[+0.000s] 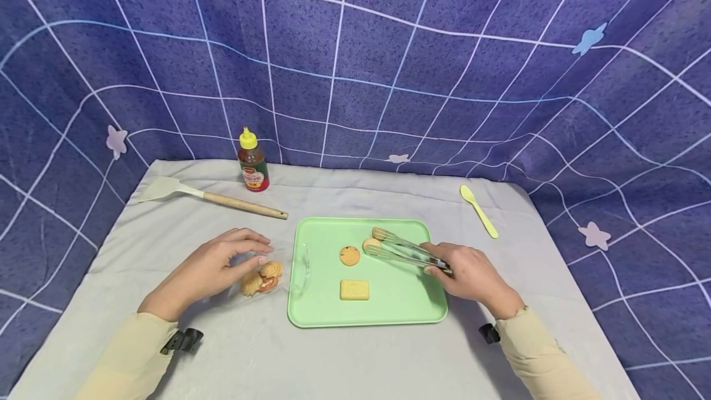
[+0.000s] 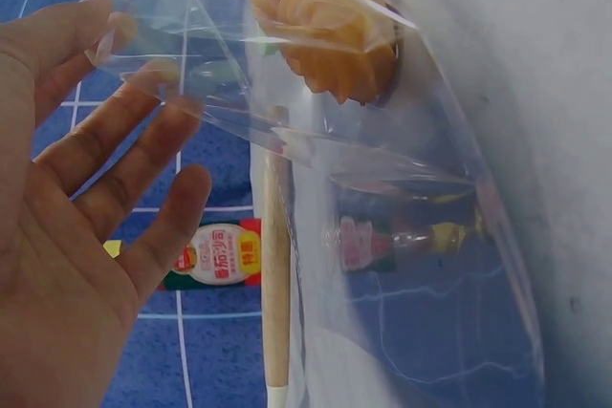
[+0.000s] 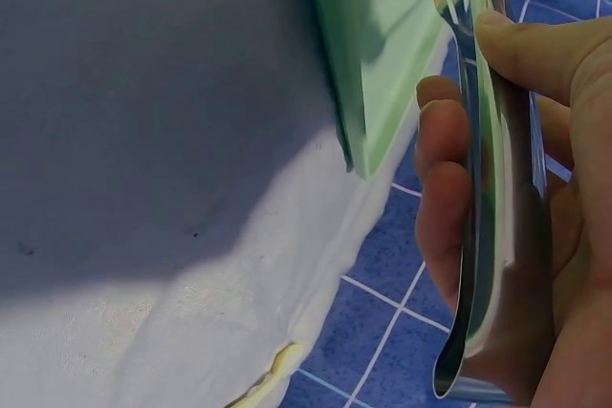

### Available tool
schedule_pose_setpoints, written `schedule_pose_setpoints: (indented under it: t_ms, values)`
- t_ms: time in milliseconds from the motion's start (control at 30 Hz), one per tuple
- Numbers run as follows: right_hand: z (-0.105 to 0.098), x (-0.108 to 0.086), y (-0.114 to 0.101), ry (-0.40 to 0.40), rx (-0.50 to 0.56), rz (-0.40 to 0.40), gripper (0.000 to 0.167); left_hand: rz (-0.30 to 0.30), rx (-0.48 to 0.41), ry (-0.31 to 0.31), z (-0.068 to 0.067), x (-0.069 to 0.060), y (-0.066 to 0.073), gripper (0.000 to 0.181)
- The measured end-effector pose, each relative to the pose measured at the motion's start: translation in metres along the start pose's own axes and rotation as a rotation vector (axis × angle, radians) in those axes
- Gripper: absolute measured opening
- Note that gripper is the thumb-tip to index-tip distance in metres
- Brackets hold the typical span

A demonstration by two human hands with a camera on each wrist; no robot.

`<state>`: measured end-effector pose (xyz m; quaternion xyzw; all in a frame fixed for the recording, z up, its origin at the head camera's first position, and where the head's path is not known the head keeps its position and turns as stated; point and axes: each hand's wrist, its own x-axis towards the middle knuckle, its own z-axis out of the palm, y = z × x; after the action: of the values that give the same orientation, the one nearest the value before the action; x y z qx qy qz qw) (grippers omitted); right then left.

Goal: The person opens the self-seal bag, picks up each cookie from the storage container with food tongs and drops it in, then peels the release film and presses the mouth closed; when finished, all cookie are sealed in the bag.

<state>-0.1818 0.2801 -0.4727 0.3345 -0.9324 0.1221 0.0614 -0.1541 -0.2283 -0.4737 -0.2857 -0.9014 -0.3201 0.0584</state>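
My left hand point(image 1: 219, 267) pinches the edge of a clear plastic bag point(image 2: 411, 155) between thumb and fingertip, its other fingers spread. Several swirled cookies point(image 1: 271, 270) lie in the bag, left of a light green tray point(image 1: 316, 308). In my right hand point(image 1: 472, 271) are metal tongs point(image 1: 400, 257), gripped around both arms. Their tips stand on either side of a small round cookie point(image 1: 370, 242) on the tray; whether they touch it I cannot tell. Another round cookie point(image 1: 350, 256) and a rectangular biscuit point(image 1: 354, 290) lie on the tray.
A sauce bottle with a yellow cap point(image 1: 254, 165) stands at the back left. In front of it lies a spatula with a wooden handle point(image 1: 244, 204). A yellow spoon point(image 1: 479, 211) rests at the back right. Blue patterned cloth point(image 1: 355, 66) hangs behind the table.
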Motion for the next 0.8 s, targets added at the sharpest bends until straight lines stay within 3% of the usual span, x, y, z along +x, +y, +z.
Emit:
schedule_pose_setpoints:
  t_ms: [300,800]
  values:
    - [-0.004,0.005,-0.008,0.033,0.068,-0.053,0.046,-0.005,-0.001,0.008,0.001,-0.001,0.000,0.024]
    - [0.000,0.033,-0.051,0.020,0.126,-0.167,0.046,-0.011,-0.008,0.003,0.002,-0.001,-0.001,0.022]
